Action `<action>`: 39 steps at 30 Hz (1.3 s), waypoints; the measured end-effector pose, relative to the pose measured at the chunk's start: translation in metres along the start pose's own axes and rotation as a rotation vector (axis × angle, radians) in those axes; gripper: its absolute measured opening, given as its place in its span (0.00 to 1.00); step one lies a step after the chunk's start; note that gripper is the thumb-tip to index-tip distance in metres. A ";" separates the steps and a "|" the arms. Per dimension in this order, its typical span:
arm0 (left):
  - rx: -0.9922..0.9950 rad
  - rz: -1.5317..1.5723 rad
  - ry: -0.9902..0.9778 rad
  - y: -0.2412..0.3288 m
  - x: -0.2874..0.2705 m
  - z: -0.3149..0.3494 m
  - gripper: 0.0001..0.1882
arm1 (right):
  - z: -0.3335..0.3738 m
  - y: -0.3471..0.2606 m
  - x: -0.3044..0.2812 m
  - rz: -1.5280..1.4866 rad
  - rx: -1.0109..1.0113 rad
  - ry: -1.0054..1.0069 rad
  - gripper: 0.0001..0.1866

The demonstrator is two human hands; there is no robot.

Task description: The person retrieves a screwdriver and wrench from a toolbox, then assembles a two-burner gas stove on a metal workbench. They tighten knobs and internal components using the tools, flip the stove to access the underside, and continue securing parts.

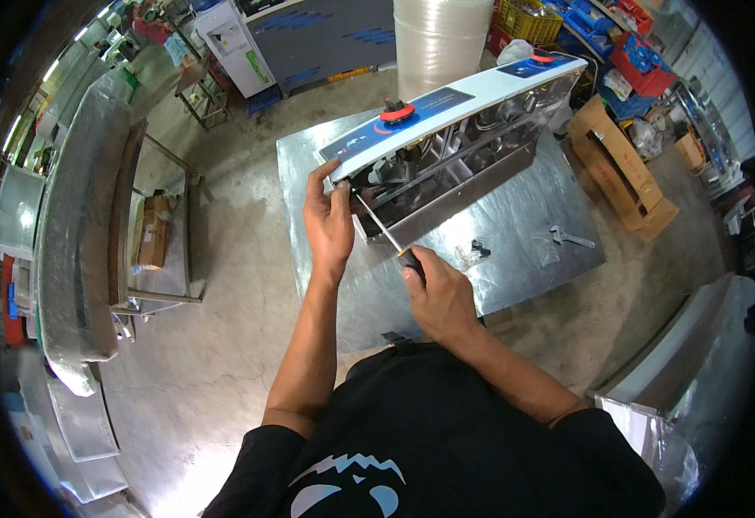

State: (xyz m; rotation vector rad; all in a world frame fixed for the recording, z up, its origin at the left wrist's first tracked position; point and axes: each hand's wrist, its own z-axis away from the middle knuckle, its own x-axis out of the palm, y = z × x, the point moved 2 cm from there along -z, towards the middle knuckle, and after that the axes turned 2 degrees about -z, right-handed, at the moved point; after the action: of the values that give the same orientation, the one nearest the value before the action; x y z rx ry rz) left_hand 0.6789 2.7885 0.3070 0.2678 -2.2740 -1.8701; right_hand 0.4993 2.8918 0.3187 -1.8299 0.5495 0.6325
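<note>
A long metal appliance [447, 207] lies across the steel table, its inside of metal parts facing me. Its white control panel [434, 115] has blue labels and red-and-black knobs [397, 110]. My left hand [330, 220] grips the panel's left end, fingers over the corner and thumb near the inner edge. In my right hand [442, 298] is a screwdriver [386, 226] with a dark handle and a yellow band. Its shaft points up and left to the corner beside my left thumb. The tip is too hidden there to tell what it touches.
On the steel table [356, 302], right of my right hand, lie a small black part [479, 249] and an adjustable wrench [572, 236]. An open cardboard box [617, 173] stands beyond the right edge. A bubble-wrap roll [442, 43] rises behind; a wrapped bench [84, 224] stands left.
</note>
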 end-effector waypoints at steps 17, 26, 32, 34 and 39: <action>0.002 0.021 -0.009 0.002 0.000 0.002 0.19 | -0.011 -0.005 -0.001 -0.307 0.271 -0.237 0.14; -0.013 0.016 -0.013 0.003 0.003 0.001 0.19 | -0.022 0.021 -0.001 -1.737 0.852 -0.604 0.21; -0.098 0.035 -0.060 0.005 -0.002 0.002 0.21 | -0.013 0.027 -0.017 -1.252 0.648 -0.625 0.20; -0.139 0.064 -0.051 0.003 -0.003 0.003 0.24 | -0.006 0.039 -0.029 -1.139 0.628 -0.682 0.19; -0.115 0.041 0.047 0.000 -0.004 0.009 0.28 | 0.028 0.095 -0.046 -0.989 0.763 -0.603 0.18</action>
State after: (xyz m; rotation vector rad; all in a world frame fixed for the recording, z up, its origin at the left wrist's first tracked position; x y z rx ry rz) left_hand 0.6801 2.7978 0.3052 0.2434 -2.1166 -1.9436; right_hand 0.3994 2.8910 0.2746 -0.9090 -0.4775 0.1943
